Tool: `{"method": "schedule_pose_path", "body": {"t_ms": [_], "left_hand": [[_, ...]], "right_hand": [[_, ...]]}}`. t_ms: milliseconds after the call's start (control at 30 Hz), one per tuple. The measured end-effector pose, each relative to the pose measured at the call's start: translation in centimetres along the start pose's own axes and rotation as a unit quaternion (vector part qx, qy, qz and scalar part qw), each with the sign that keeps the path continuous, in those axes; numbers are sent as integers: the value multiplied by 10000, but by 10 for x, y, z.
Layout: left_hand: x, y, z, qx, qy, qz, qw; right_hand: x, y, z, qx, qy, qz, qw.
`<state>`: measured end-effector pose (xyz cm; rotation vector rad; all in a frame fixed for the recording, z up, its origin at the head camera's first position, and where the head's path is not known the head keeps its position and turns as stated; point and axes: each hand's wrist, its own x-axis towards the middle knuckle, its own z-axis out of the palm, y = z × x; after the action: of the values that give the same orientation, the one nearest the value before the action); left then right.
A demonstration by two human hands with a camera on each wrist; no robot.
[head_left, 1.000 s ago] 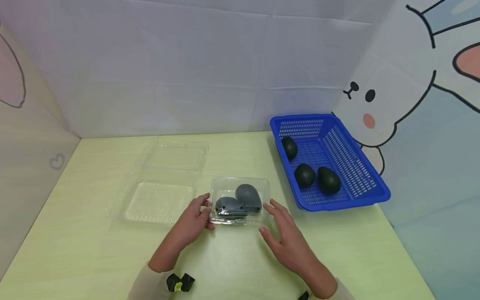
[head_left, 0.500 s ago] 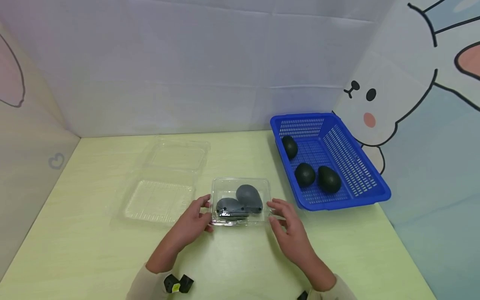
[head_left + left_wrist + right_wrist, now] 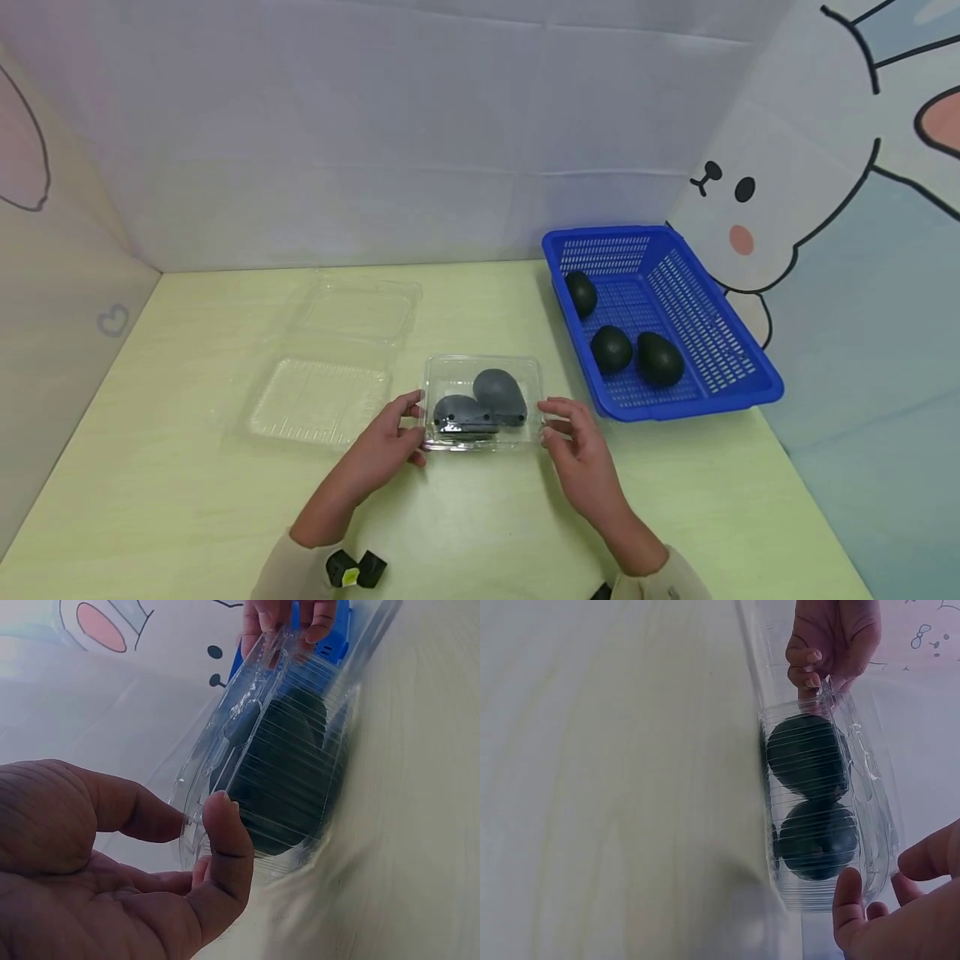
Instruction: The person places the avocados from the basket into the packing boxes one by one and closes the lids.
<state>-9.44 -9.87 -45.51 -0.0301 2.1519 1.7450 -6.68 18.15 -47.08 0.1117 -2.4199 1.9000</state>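
Note:
A closed clear plastic clamshell box [image 3: 450, 373] sits mid-table with two dark avocados [image 3: 498, 393] visible through it. My left hand [image 3: 386, 443] pinches the box's left rim between thumb and fingers, which the left wrist view shows close up at the ridged wall. At the opposite end, my right hand [image 3: 583, 467] has its thumb and curled fingers around the right rim. From the right wrist, the avocados [image 3: 817, 838] lie in line behind the ribbed side, and the right fingers [image 3: 847, 900] bracket the near corner.
To the left lies another clear clamshell box [image 3: 318, 402], spread open with its lid [image 3: 348, 312] toward the back wall. A blue slotted basket [image 3: 708, 333] stands at the back right. Inside it are three dark avocados [image 3: 660, 360].
My right hand has moved in from an open, spread pose beside the box, and its fingers have closed onto the right rim. The left hand keeps its grip; the box has barely shifted.

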Motion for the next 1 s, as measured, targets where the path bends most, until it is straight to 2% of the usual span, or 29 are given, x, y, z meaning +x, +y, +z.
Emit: {"method": "schedule_pose_path", "body": {"t_ms": [233,633,733,1000], "left_hand": [[-1,-1,-1,-179,4,-51,9998],[1,0,1,9,290,9,9996],[1,0,0,71,313,-1,9995],[1,0,0,-42,251,75,9996]], "right_hand": [[3,-1,2,569,161,639,9962],[8,0,-1,942,102,1449,9849],[10,-1,-2,1202,45,1629,9793],[12,1,-4,2052,-108,2106,9557]]}}
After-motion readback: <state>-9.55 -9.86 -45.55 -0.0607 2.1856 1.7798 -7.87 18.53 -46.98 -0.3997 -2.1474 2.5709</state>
